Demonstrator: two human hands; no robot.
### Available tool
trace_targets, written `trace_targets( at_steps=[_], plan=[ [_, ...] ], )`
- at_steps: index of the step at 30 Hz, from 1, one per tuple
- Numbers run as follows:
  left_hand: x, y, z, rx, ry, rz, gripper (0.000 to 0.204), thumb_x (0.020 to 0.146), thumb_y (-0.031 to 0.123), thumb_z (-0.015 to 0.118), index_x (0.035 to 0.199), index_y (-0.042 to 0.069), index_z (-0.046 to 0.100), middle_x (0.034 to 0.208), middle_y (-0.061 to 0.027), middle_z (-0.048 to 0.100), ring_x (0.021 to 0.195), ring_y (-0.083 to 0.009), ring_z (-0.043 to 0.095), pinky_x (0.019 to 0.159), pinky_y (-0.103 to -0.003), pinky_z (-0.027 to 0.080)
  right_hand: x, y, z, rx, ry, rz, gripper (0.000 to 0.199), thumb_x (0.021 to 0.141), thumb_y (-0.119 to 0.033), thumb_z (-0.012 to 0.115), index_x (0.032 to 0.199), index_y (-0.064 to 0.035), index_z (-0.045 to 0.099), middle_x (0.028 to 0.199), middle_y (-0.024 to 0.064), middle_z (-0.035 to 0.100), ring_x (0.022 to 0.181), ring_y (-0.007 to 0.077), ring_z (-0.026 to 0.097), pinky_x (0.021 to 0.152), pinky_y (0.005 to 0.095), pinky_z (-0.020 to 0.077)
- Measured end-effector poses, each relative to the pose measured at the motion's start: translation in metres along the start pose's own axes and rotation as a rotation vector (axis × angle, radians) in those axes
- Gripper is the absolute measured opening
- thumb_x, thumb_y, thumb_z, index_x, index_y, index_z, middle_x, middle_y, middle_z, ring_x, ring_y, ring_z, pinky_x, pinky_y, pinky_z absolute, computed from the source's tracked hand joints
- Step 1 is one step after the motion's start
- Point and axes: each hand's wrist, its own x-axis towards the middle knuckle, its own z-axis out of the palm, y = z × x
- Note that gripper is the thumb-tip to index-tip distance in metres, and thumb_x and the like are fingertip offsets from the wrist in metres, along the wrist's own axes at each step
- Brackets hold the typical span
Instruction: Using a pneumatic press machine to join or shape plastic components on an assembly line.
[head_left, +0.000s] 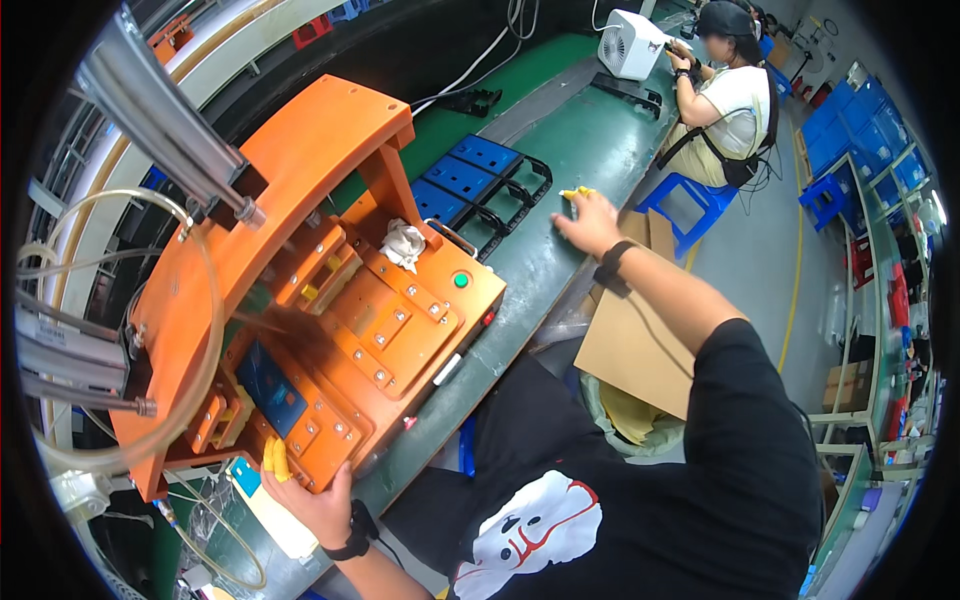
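Note:
My left hand (305, 505), with yellow finger covers, rests at the near left corner of an orange press (400, 370). Its fingers are stretched out and apart, beside a dark blue flat panel (272, 388) lying in the press's lower recess. My right hand (592, 226) reaches over the green table (530, 300), its thumb spread from yellow-covered fingers, and nothing shows in it. Left of it lie black racks holding blue panels (468, 180). A crumpled white cloth (403, 245) sits on the press, near a green button (461, 280).
Metal cylinders (165, 110) and a clear hose (215, 330) flank the press. A white and teal box (275, 510) lies by my left hand. Cardboard (635, 345) stands below the table's edge. Farther along, a person (728, 110) sits on a blue stool (700, 205) near a white fan unit (630, 45).

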Motion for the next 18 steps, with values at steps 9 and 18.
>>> trace_targets(
  at_steps=[9,18],
  plan=[
    [-0.015,-0.018,0.010,-0.425,0.092,-0.148,0.109,0.081,0.073,0.068,0.152,-0.003,0.038,0.149,-0.0222,0.037,0.142,-0.0396,0.037,0.119,-0.052,0.028,0.199,-0.071,-0.057,-0.330,-0.054,-0.099,0.054,0.088,-0.026,0.066,0.140,-0.0162,0.059,0.137,0.0166,0.063,0.127,0.0369,0.062,0.106,0.0511,0.0479],
    [0.022,0.018,-0.005,-0.100,0.099,-0.041,0.100,0.096,0.081,0.036,0.132,-0.008,0.062,0.127,-0.0276,0.067,0.121,-0.0487,0.060,0.114,-0.062,0.035,0.285,-0.157,0.019,-0.717,-0.068,-0.636,0.032,0.091,-0.014,0.064,0.121,-0.0168,0.074,0.127,0.0065,0.071,0.127,0.0284,0.062,0.110,0.0483,0.0407]
  ],
)
